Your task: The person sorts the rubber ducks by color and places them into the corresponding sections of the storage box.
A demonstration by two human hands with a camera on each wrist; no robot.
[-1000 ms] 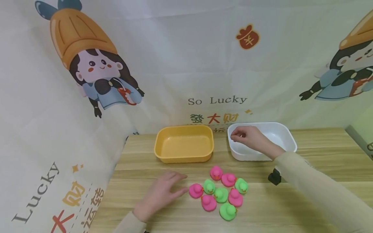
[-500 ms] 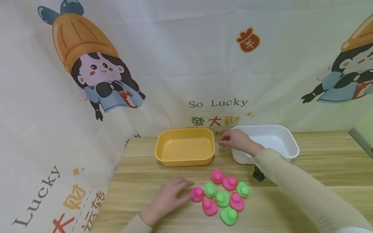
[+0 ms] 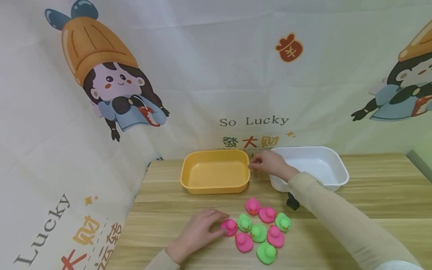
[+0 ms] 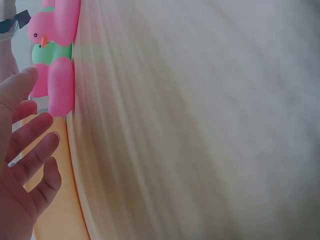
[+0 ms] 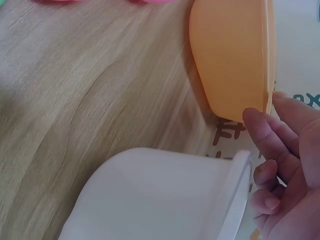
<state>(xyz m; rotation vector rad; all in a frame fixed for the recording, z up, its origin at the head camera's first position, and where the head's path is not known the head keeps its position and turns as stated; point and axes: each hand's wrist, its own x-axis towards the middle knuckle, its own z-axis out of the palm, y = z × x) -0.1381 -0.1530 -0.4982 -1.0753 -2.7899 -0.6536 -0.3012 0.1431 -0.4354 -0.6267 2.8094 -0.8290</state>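
Observation:
My right hand [image 3: 271, 164] is at the right end of the yellow tub [image 3: 216, 190], thumb and forefinger at its rim. In the right wrist view the thumb lies at the rim, the forefinger lies against the outer wall, and the other fingers curl loosely. My left hand [image 3: 202, 233] is low over the wood, fingers spread and slightly bent, beside the leftmost pink rubber duck [image 3: 230, 227]. Its palm holds nothing in the left wrist view. Several pink and green rubber ducks, among them a green duck [image 3: 258, 233], sit in a cluster right of that hand.
A white tub [image 3: 318, 150] stands right of the yellow one, partly behind my right forearm. Both tubs stand near the back edge of the wooden table [image 3: 158, 198], before a printed cloth [image 3: 189, 93]. A black device [image 3: 293, 201] sits under the right wrist.
My right hand has moved left from over the white tub to the yellow tub's rim. The left hand has shifted right, closer to the pink duck. The ducks keep their arrangement.

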